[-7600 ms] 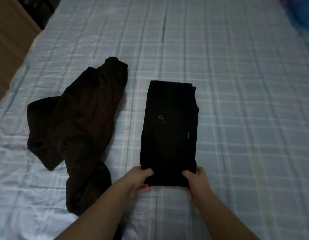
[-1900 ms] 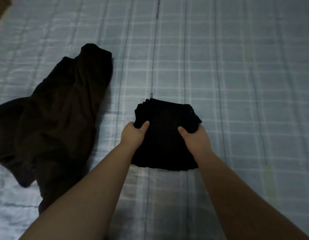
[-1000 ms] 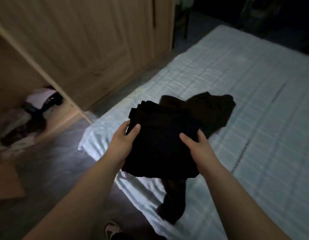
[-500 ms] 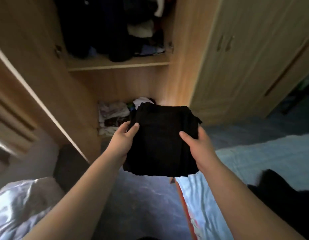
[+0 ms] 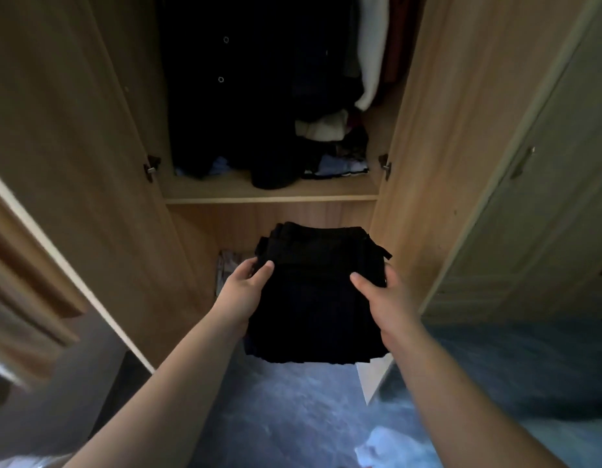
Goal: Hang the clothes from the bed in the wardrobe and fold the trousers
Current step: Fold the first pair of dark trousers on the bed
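The folded black trousers (image 5: 318, 292) form a thick square bundle held in the air in front of the open wardrobe (image 5: 269, 197). My left hand (image 5: 243, 292) grips the bundle's left edge, thumb on top. On the right edge sits my right hand (image 5: 384, 298), also with its thumb on top. The bundle hangs just below the wardrobe's shelf and covers most of the lower compartment. The bed and the brown garment are out of view.
Dark hanging clothes (image 5: 245, 79) and a white garment (image 5: 370, 52) fill the upper section, with a heap of folded items (image 5: 330, 143) on the shelf. Open doors stand at the left (image 5: 73, 163) and right (image 5: 438, 146). Blue-grey floor (image 5: 292, 410) lies below.
I folded the trousers in half on the bed, lifted the bundle with both hands and turned from the bed to face the open wardrobe, which is now closer and centred.
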The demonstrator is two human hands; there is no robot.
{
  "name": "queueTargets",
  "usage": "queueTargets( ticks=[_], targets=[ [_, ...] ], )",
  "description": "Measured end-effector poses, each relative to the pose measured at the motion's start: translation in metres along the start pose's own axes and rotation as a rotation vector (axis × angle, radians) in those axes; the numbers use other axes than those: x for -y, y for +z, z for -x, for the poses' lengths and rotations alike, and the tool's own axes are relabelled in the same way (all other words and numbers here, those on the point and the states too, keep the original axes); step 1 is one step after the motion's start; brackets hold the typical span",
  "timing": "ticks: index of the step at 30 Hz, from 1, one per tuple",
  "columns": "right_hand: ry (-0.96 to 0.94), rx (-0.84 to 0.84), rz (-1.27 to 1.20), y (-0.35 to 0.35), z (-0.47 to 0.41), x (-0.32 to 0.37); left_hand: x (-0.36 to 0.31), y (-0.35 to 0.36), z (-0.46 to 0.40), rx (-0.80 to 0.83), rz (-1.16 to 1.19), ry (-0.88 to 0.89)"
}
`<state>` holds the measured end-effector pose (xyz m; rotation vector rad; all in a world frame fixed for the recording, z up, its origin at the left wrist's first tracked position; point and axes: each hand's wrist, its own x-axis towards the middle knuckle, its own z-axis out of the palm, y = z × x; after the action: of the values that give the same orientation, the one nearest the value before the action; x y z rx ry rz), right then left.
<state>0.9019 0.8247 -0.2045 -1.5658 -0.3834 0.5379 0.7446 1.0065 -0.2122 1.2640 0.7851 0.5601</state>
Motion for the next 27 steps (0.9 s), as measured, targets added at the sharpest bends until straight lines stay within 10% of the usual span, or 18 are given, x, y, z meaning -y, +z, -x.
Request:
queueTargets(
  ticks=[27],
  targets=[
    [-0.011, -0.289, 0.188, 0.054, -0.472, 0.037, -0.080, 0.104, -0.495, 0.259, -0.204, -0.117]
  ],
)
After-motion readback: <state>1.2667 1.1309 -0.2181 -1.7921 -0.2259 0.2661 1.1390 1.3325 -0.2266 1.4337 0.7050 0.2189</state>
